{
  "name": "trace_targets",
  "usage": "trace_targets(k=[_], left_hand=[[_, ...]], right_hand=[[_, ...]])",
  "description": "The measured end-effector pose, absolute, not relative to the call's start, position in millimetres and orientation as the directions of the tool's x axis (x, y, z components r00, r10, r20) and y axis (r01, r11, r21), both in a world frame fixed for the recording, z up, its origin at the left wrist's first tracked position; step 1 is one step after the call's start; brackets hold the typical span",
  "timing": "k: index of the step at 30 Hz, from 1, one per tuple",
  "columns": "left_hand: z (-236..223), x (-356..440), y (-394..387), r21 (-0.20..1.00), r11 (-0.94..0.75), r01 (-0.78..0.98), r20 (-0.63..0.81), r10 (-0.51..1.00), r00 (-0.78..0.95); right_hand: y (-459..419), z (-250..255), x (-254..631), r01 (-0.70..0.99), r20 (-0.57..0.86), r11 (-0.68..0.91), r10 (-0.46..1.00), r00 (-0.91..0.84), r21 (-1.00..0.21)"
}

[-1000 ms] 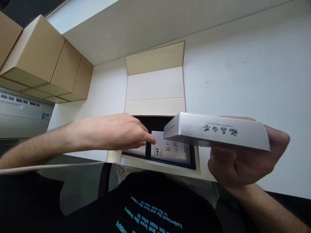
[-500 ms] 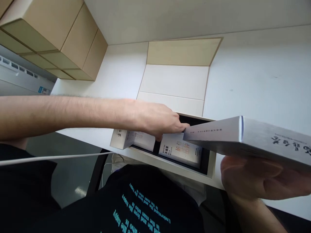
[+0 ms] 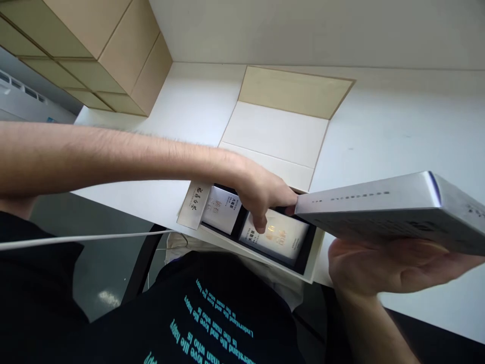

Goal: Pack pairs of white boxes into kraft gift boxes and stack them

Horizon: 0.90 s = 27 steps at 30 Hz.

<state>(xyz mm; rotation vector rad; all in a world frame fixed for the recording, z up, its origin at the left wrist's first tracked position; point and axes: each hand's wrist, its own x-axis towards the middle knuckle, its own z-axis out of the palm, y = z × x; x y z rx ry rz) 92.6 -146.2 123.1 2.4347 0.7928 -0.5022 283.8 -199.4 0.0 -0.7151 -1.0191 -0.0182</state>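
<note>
A flat white carton (image 3: 364, 198) with dark printing rests tilted in my right hand (image 3: 386, 265), whose fingers support it from below. My left hand (image 3: 265, 192) reaches over the open gift box (image 3: 254, 251), thumb and fingers apart. Its fingertips are at the carton's near left corner; whether they touch it cannot be told. The thumb hangs over a white tea box (image 3: 284, 237) lying in the gift box's black insert. Left of it in the insert lies a second tea box (image 3: 223, 208). A white printed carton (image 3: 194, 205) stands at the gift box's left end.
The gift box's lid (image 3: 278, 126) lies folded back on the white table (image 3: 382, 151), towards the wall. Several beige boxes (image 3: 129, 55) are stacked at the back left. A white cable (image 3: 94, 237) crosses in front of the table edge at left.
My left hand has shifted right and turned, its thumb now dropped over the tea box. The view has shifted a little, and more of the left tea box shows. The carton stays in my right hand.
</note>
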Motion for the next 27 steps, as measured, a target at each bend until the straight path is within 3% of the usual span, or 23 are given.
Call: trace_targets(k=[3, 5, 15, 20, 22, 25, 27], left_hand=[[132.0, 88.7, -143.8, 0.587, -0.579, 0.566, -0.598, 0.160, 0.785], [141.7, 83.5, -141.1, 0.634, -0.539, 0.554, -0.577, 0.148, 0.803], [169.4, 76.0, -141.0, 0.551, -0.501, 0.668, -0.507, 0.435, 0.744], [163.9, 68.8, -140.0, 0.636, -0.477, 0.606, -0.517, 0.320, 0.794], [162.0, 63.0, -140.7, 0.652, -0.474, 0.592, -0.473, 0.355, 0.806], [162.0, 56.9, -144.5, 0.539, -0.555, 0.634, -0.466, 0.430, 0.773], [162.0, 56.1, -146.9, 0.491, -0.614, 0.618, -0.510, 0.373, 0.775]], right_hand=[[-204.3, 4.1, 279.9, 0.249, 0.742, 0.779, 0.370, 0.559, -0.575], [-208.3, 7.3, 279.0, 0.205, 0.738, 0.789, 0.401, 0.543, -0.579], [-219.2, 24.4, 266.7, 0.286, 0.818, 0.794, 0.403, 0.411, -0.536], [-218.8, 25.2, 265.3, 0.356, 0.798, 0.734, 0.416, 0.437, -0.578], [-218.2, 23.7, 267.6, 0.348, 0.801, 0.743, 0.412, 0.436, -0.572], [-216.3, 19.5, 271.9, 0.332, 0.817, 0.778, 0.372, 0.441, -0.534], [-215.6, 16.7, 273.8, 0.337, 0.823, 0.788, 0.345, 0.451, -0.515]])
